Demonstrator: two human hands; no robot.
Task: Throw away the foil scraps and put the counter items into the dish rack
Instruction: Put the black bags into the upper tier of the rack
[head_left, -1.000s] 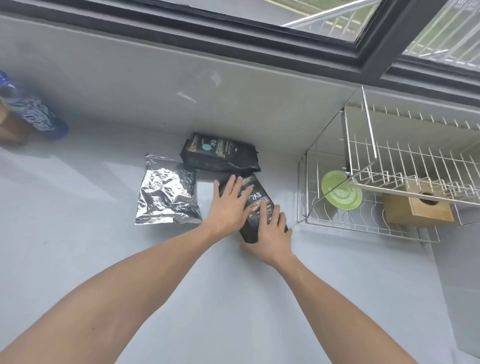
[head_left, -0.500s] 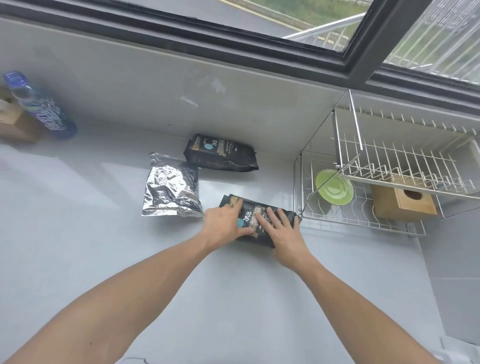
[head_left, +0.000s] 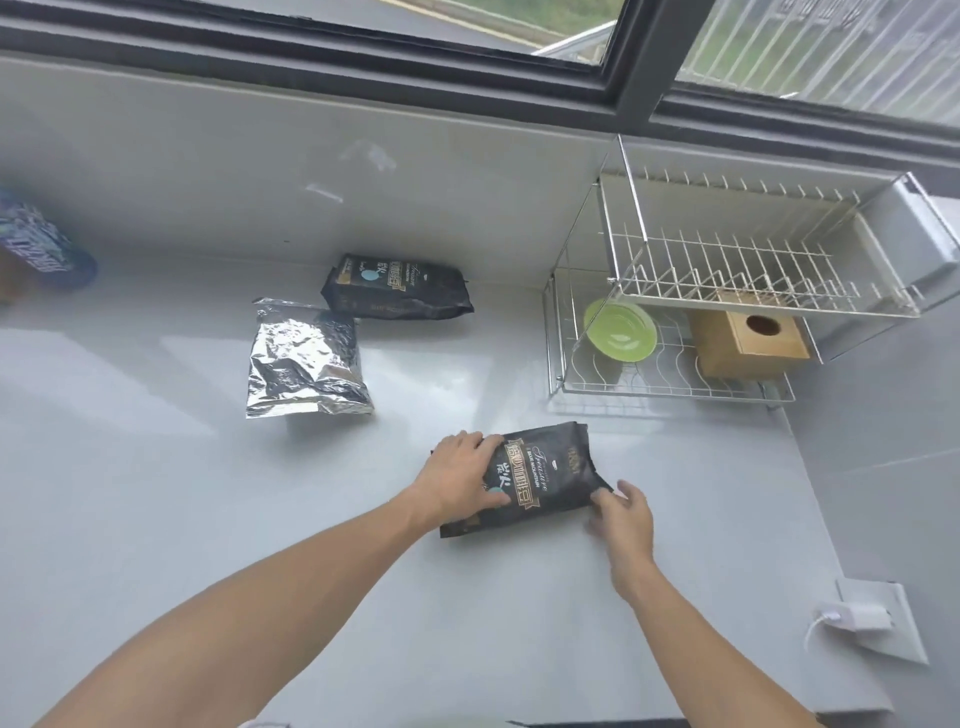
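Three pouches lay on the tabletop (head_left: 156, 467): one foil pouch (head_left: 306, 358) at left, one black pouch (head_left: 397, 287) by the wall, and a second black pouch (head_left: 540, 475) nearer the person. The left hand (head_left: 460, 480) gripped that near pouch's left end; the right hand (head_left: 623, 514) touched its right corner, fingers loose. One two-tier rack (head_left: 727, 291) at right carried one green plate (head_left: 620, 331) and one wooden box (head_left: 748, 338). Since half a second earlier, the held pouch had moved away from the rack, toward the person.
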